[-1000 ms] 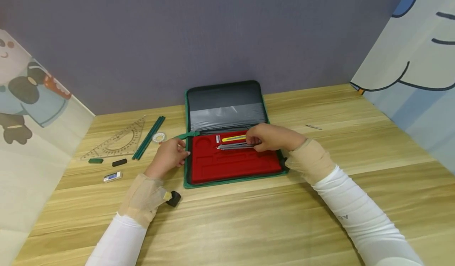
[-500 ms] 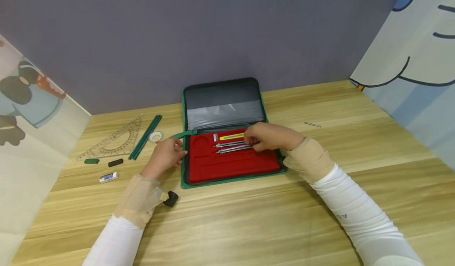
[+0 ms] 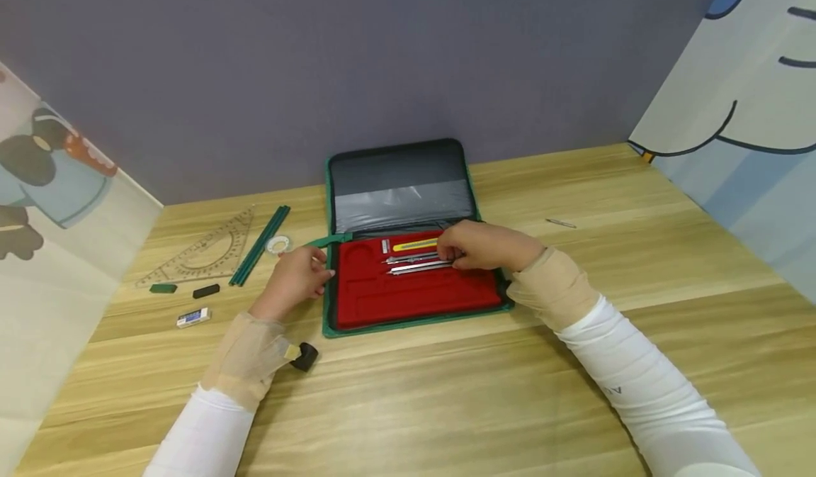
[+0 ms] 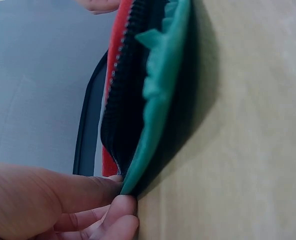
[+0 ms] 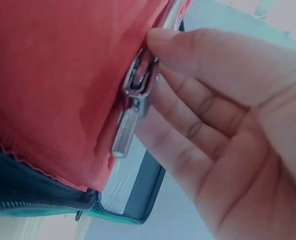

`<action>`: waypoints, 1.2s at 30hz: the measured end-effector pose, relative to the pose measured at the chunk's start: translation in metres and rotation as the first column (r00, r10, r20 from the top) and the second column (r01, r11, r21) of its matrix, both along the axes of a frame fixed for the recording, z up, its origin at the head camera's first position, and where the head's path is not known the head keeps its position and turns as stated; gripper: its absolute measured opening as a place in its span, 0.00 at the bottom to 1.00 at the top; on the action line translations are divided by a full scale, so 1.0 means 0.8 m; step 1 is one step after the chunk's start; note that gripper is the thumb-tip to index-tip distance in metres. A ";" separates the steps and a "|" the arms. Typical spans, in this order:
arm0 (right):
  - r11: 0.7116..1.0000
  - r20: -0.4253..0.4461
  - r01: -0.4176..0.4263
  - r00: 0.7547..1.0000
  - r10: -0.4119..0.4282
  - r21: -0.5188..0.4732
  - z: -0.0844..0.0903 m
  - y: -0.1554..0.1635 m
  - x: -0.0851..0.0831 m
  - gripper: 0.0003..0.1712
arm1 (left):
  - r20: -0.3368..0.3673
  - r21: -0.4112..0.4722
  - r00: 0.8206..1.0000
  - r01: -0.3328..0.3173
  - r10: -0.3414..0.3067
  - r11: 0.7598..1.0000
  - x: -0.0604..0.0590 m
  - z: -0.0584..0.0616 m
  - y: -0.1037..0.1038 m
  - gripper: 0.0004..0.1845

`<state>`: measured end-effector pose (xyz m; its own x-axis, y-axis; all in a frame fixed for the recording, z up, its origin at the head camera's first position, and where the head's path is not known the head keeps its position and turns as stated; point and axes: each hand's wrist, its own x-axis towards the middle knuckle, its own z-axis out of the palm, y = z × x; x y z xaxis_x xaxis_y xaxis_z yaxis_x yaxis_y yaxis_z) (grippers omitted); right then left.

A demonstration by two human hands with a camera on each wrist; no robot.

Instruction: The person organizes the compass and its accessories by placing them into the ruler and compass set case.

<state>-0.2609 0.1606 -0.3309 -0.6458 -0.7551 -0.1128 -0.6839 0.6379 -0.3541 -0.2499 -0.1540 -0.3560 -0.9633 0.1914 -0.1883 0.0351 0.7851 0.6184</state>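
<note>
An unzipped green zip case with a red moulded tray lies on the table, its dark lid raised at the back. At the case's left edge, my left hand pinches the green rim between thumb and fingers. My right hand is over the tray's right part and pinches a silver drawing compass near its hinge. Its knurled handle juts out past the fingers in the right wrist view. The compass's legs point left, slightly spread, low over the red tray.
In the tray lie a yellow cutter and a small sharpener. To the left are a clear set square, green pencils, a tape roll, an eraser and two small blocks. A thin metal piece lies right.
The compass's legs, close together a second ago, have spread apart and sit lower over the tray. The left hand keeps its place on the case edge. The head view has shifted slightly.
</note>
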 end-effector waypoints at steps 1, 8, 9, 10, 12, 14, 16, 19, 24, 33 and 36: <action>1.000 0.000 0.005 1.000 -0.005 0.004 0.000 0.000 0.000 0.07 | 0.000 0.001 1.000 0.000 0.000 1.000 0.000 0.000 0.000 0.17; 1.000 -0.016 0.023 1.000 -0.023 0.011 -0.001 -0.001 0.002 0.08 | -0.003 0.013 1.000 -0.009 0.009 1.000 0.000 -0.001 0.000 0.16; 1.000 -0.015 0.024 1.000 -0.024 0.011 -0.001 -0.001 0.002 0.08 | 0.000 0.017 1.000 -0.011 0.011 1.000 0.000 0.000 0.001 0.17; 1.000 -0.013 0.025 1.000 -0.025 0.013 -0.002 -0.001 0.002 0.08 | 0.002 0.017 1.000 -0.012 0.012 1.000 0.000 0.000 0.001 0.16; 1.000 -0.008 0.027 1.000 -0.027 0.013 -0.002 -0.001 0.002 0.07 | 0.002 0.015 1.000 -0.009 0.009 1.000 0.000 -0.001 0.001 0.16; 0.999 -0.006 0.030 1.000 -0.030 0.014 -0.002 -0.001 0.003 0.07 | 0.004 0.013 1.000 -0.006 0.006 1.000 0.001 -0.001 0.001 0.17; 0.999 -0.006 0.034 0.999 -0.033 0.017 -0.001 -0.002 0.004 0.07 | 0.005 0.011 1.000 -0.001 0.001 1.000 0.002 -0.001 0.001 0.17; 0.999 -0.013 0.044 0.999 -0.044 0.025 -0.001 -0.003 0.005 0.07 | 0.001 0.007 1.000 0.003 -0.003 1.000 0.001 -0.001 0.001 0.17; 0.998 -0.010 0.050 0.999 -0.050 0.032 0.000 -0.003 0.006 0.07 | 0.002 0.013 1.000 -0.002 0.002 1.000 0.001 -0.002 0.000 0.16; 0.998 -0.030 0.044 0.999 -0.043 0.033 0.002 -0.004 0.008 0.09 | -0.009 0.010 1.000 -0.005 0.005 1.000 0.003 -0.001 0.000 0.16; 0.999 -0.031 0.044 0.999 -0.043 0.023 0.002 -0.003 0.008 0.10 | -0.005 0.008 1.000 -0.008 0.008 1.000 0.003 0.000 0.000 0.16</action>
